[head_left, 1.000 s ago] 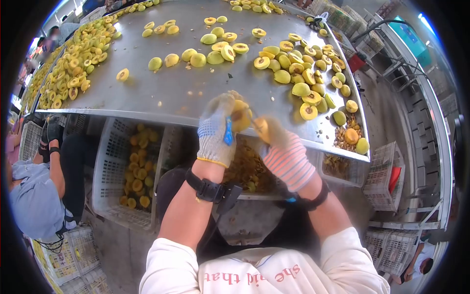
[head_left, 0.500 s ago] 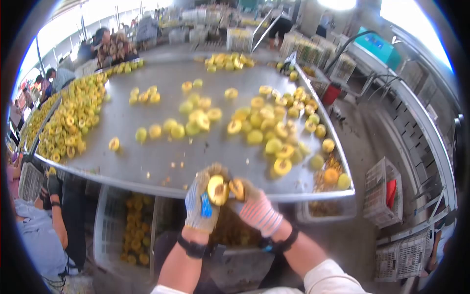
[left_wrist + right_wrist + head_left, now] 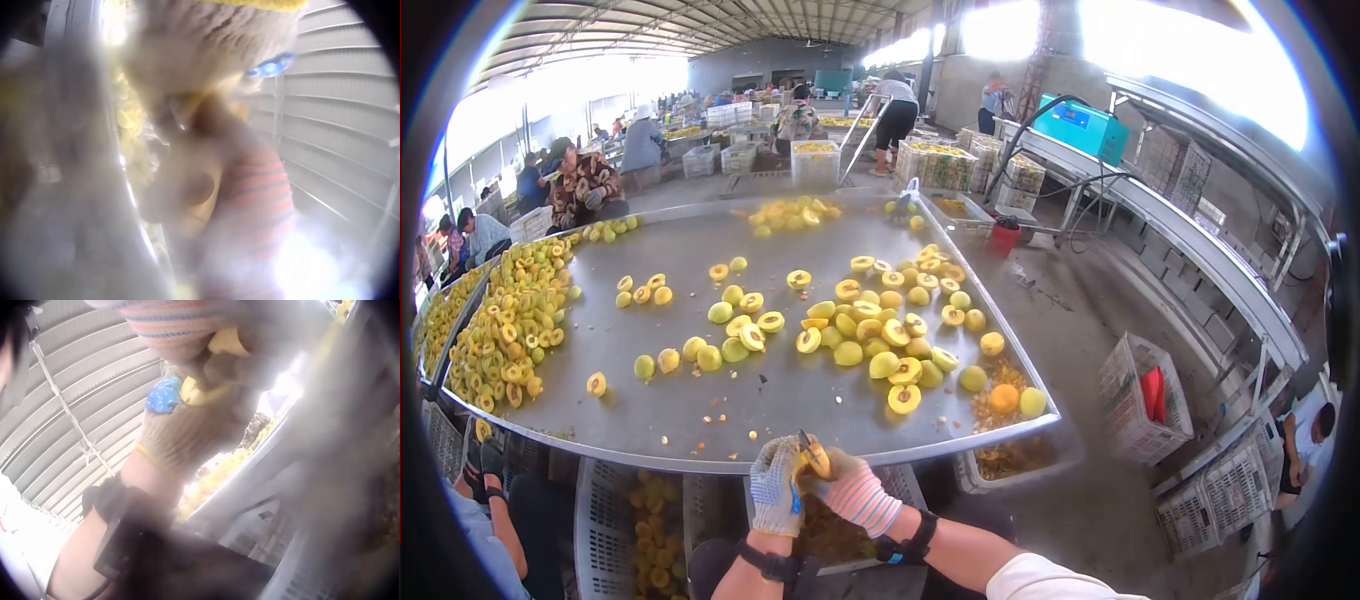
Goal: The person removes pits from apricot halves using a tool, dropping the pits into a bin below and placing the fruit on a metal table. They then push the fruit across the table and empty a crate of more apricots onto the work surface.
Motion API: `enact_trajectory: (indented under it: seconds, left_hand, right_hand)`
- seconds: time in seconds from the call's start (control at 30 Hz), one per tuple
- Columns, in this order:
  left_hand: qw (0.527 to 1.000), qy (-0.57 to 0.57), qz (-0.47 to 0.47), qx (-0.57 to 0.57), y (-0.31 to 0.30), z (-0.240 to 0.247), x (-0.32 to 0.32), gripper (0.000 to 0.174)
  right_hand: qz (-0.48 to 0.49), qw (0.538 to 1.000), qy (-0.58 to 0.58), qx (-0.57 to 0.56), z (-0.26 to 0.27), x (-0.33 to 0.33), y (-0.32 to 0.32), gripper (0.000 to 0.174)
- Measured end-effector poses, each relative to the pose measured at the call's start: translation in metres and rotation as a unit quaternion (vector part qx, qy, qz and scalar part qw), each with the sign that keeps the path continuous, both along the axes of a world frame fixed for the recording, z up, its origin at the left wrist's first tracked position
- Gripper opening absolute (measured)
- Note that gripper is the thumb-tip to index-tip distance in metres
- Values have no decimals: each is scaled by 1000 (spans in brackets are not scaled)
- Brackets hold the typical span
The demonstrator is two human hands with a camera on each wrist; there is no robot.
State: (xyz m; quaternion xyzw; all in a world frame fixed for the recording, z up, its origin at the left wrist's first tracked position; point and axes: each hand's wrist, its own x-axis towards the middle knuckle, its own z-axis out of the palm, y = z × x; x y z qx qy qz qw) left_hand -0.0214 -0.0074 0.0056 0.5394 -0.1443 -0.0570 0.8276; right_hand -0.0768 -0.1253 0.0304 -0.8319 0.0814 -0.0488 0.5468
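My gloved left hand (image 3: pixel 778 490), with a blue patch on the glove, grips a yellow fruit piece (image 3: pixel 195 394), which looks like peach, at the table's front edge. The right hand (image 3: pixel 858 495), in a pink-striped glove, meets it from the right. Its fingers hold a peach half (image 3: pixel 228 342). A dark, narrow pointed tip (image 3: pixel 804 438), like a blade, sticks up between the hands; its handle is hidden. Just beyond them, many green-yellow peach halves (image 3: pixel 903 400) lie on the metal table (image 3: pixel 650 420), several with brown pits showing.
A large heap of halves (image 3: pixel 505 335) lines the table's left side. Crates of fruit (image 3: pixel 605 520) stand under the front edge. To the right is a crate with a red item (image 3: pixel 1152 395). Another worker's gloved hands (image 3: pixel 485 465) are at the lower left.
The head view has tilted up, showing more of the hall. Both hands stay together at the table edge; the cut face and pit in the left hand have turned out of sight.
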Motion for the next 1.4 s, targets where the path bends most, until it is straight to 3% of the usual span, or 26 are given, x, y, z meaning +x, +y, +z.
enact_trajectory:
  seconds: [0.13, 0.23, 0.27, 0.33, 0.43, 0.47, 0.5, 0.53, 0.6, 0.63, 0.7, 0.73, 0.77, 0.87, 1.13, 1.2, 1.33, 1.4]
  left_hand:
    - [999, -13, 41, 27, -5, -14, 5, 13]
    - [996, 71, 44, -7, -7, 5, -4, 11]
    - [992, 114, 42, -24, -8, 14, -6, 10]
    - [995, 95, 37, -17, -10, 7, -2, 15]
    - [1000, -14, -8, 11, -8, -5, 18, 26]
    - [1000, -7, -20, -9, 1, -6, 20, 30]
    - [999, 0, -32, -29, 10, 0, 20, 34]
    - [994, 59, -30, -91, 9, 16, 16, 38]
    - [950, 150, -68, -264, 17, 10, 25, 35]
    - [986, 87, -3, -144, 18, 9, 21, 36]
    - [990, 79, -4, -117, 17, 17, 23, 36]
    - [965, 146, -55, -211, 17, 19, 21, 36]
    - [924, 207, -105, -304, 15, 19, 21, 35]
    - [947, 197, -71, -245, 8, 15, 22, 41]
    - [985, 81, -18, -151, 8, 7, 17, 32]
    - [988, 79, 14, -135, 8, 5, 14, 31]
    - [986, 99, 43, -131, 10, 8, 13, 30]
    - [987, 92, 35, -128, 10, 11, 12, 31]
  right_hand:
    - [7, 997, -54, 53, 0, 0, -2, 30]
    - [4, 996, -67, 66, -16, 9, -5, 28]
    - [12, 997, -65, 48, -15, 9, -5, 28]
    - [28, 998, -58, 13, -11, 10, -5, 27]
    - [157, 981, -118, 1, -2, -4, 1, 30]
    - [253, 957, -64, 126, 9, -15, -7, 36]
    - [277, 955, -37, 100, 36, -20, -10, 38]
    - [269, 956, -90, 77, 35, -17, -14, 39]
    - [129, 986, -58, -85, 20, -9, -16, 42]
    - [77, 987, -41, -133, 16, -8, -12, 41]
    - [78, 977, -47, -195, 2, -5, -8, 43]
    - [85, 965, -40, -244, -3, -4, -7, 44]
    - [88, 964, -20, -250, -6, -2, -7, 44]
    - [87, 960, 34, -265, -5, 3, -2, 45]
    - [79, 934, 134, -321, 0, 7, 8, 39]
    - [145, 921, 64, -355, -41, 13, 6, 38]
    - [154, 958, 26, -239, -28, 14, 13, 34]
    - [175, 946, 42, -271, -27, 17, 17, 33]
